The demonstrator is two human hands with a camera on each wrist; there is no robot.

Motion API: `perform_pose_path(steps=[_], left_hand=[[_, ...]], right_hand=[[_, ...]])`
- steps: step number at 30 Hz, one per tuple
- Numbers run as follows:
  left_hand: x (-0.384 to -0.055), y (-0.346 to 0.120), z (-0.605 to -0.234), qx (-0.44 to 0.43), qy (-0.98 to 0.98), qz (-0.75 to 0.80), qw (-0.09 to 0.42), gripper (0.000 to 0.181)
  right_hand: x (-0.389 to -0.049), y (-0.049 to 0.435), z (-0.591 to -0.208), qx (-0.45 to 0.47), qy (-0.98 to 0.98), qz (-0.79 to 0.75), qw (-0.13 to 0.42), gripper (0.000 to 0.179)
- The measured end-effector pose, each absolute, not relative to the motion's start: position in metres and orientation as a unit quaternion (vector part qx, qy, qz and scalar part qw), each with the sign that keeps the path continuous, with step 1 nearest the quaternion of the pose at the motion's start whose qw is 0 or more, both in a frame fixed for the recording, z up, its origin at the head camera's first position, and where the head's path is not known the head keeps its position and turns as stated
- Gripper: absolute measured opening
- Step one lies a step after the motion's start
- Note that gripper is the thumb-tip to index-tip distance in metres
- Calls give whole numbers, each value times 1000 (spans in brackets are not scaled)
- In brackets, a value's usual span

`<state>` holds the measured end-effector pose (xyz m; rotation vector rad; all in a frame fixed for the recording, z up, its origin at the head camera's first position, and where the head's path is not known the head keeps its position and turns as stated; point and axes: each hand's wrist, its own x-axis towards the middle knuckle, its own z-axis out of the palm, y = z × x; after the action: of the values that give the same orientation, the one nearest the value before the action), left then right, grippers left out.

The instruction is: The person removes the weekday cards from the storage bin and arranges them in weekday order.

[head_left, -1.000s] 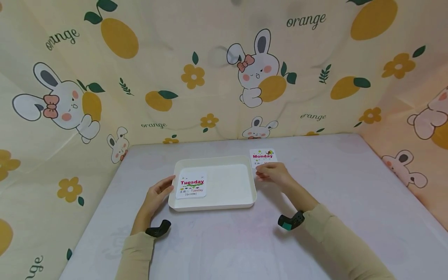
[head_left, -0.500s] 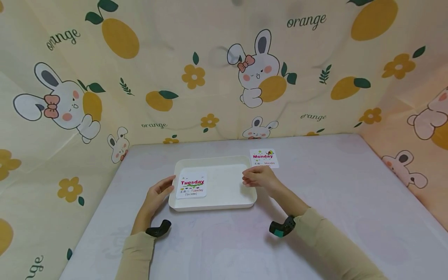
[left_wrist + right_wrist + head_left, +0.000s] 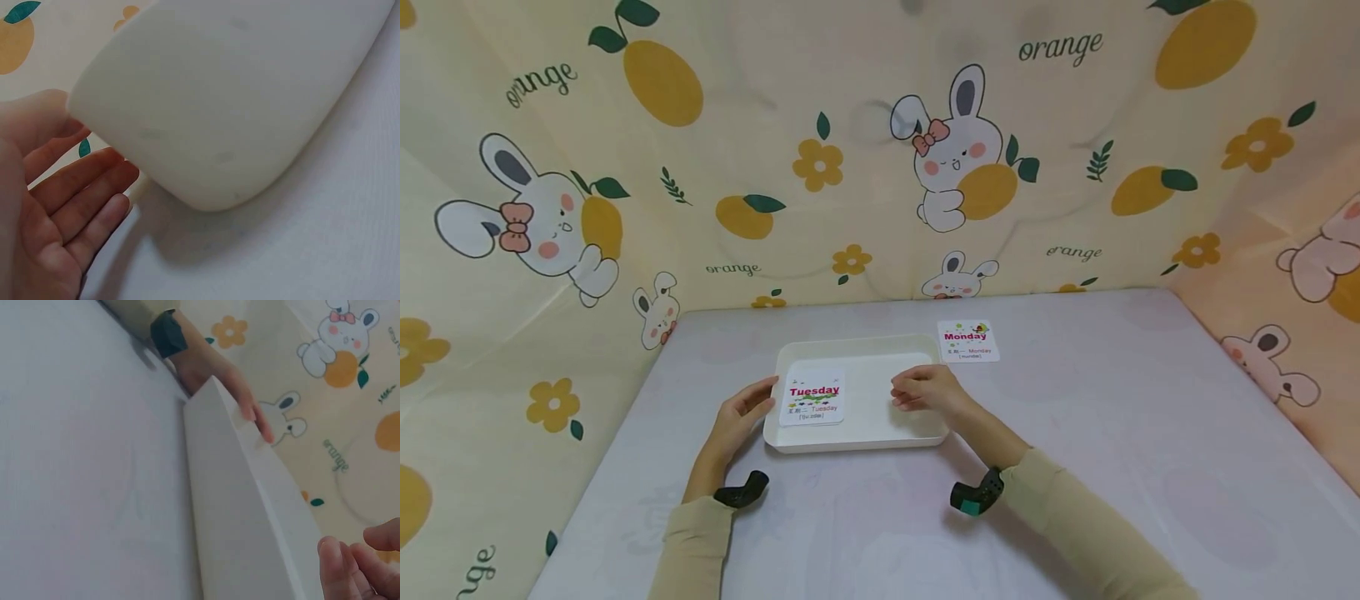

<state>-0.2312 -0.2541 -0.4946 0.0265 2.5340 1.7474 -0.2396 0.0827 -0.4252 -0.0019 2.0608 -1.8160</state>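
The left hand (image 3: 737,417) is at the left end of the shallow white rectangular tray with rounded corners (image 3: 868,396). Its fingers are extended and relaxed, with fingertips touching the tray's left rim. The right hand (image 3: 928,389) is positioned above the right part of the tray, pointing left. Its fingers are loosely curled; the right wrist view shows a gap between the thumb and the fingertips.

The tray sits on the pale lavender-white table surface (image 3: 820,525), long sides to near and far. The white square card with red "Tuesday" lettering (image 3: 812,397) lies face up in the left part of the tray, close to the left wall. Small printed lines appear below its heading. The white square card with red "Monday" lettering (image 3: 968,342) lies face up on the table surface, just beside the tray's far right corner; whether the two touch cannot be told.

Each wrist carries a curved black device: the left wrist device (image 3: 742,492) is near the tray's near left corner; the right wrist device (image 3: 981,492), with a green patch, is right of the near right corner. Both arms are covered by beige sleeves (image 3: 1082,517). A cream cloth backdrop (image 3: 850,75) printed with rabbits, oranges and flowers stands behind the far edge of the table surface and along both sides.
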Motion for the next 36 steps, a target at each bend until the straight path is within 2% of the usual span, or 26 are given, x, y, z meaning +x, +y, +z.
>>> perform_pose_path(steps=[16, 23, 36], left_hand=[[-230, -254, -493, 28, 814, 580, 35, 48], [-232, -256, -495, 27, 822, 569, 30, 46], [-233, -256, -496, 31, 821, 570, 24, 47]], right_hand=[[-239, 52, -445, 9, 708, -665, 236, 33], [-242, 37, -448, 47, 691, -674, 259, 32], [-248, 19, -455, 94, 673, -684, 264, 30]])
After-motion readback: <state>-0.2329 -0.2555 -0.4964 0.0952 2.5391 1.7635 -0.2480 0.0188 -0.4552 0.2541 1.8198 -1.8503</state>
